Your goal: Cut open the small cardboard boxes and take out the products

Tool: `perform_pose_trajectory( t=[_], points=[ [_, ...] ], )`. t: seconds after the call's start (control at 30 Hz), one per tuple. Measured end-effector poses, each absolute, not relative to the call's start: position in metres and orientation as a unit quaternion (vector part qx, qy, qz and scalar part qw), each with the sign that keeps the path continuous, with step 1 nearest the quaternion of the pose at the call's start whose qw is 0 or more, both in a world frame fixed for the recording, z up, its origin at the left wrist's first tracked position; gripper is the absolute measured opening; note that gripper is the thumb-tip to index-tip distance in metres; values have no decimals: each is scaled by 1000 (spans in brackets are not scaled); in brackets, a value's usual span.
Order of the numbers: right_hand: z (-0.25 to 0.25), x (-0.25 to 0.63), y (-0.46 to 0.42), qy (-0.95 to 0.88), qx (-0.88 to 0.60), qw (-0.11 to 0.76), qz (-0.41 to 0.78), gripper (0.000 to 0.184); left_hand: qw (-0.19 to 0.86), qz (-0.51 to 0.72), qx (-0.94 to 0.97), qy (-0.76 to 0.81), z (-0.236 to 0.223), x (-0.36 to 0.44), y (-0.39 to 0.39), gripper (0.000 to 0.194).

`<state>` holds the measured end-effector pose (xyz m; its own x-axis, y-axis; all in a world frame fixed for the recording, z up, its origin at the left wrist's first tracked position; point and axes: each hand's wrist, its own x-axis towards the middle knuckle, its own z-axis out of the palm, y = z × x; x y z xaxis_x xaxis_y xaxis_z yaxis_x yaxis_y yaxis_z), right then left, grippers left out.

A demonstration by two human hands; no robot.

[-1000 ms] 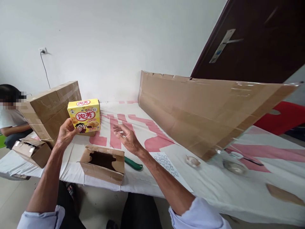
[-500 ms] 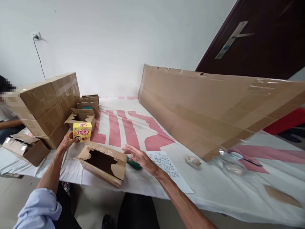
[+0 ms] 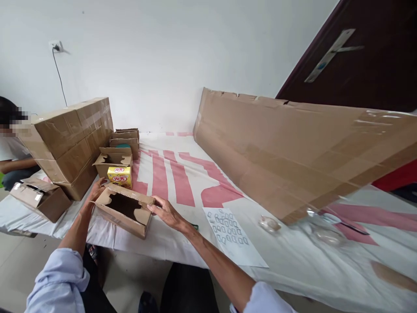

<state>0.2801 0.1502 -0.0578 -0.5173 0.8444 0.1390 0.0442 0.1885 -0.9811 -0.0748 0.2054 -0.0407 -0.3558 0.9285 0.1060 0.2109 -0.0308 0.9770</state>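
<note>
An open-topped cardboard box lies tilted near the table's front edge, dark inside with cut-out flaps. My right hand grips its right end, thumb on the rim. At its far left corner is my left hand, curled against the box, with some fingertips hidden. Just behind this box stands a small yellow carton with red lettering; neither hand holds it. A sheet of paper with drawn small squares lies right of my right hand. Part of a green item shows beside my right forearm.
Stacked cartons form a wall at the left, with a row of open boxes beside it. A smaller box sits at the front left. A large cardboard panel stands at the right near plastic-wrapped items. A person sits far left.
My left hand has let go of the yellow carton and come to the cardboard box. My right hand has moved left and taken hold of the box, which has shifted left.
</note>
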Motion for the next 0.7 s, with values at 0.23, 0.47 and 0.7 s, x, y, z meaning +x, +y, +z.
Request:
perform_pose_trajectory(
  t=[0.23,0.47,0.7],
  points=[
    [-64,248,193,-677,-331,375,539,46,224,617,389,646,-25,-97,120,67],
    [-60,217,223,-676,-343,408,509,48,210,555,453,665,-66,-27,42,46],
    [-69,244,194,-714,-368,443,399,48,216,434,499,718,-87,26,86,37]
  ],
)
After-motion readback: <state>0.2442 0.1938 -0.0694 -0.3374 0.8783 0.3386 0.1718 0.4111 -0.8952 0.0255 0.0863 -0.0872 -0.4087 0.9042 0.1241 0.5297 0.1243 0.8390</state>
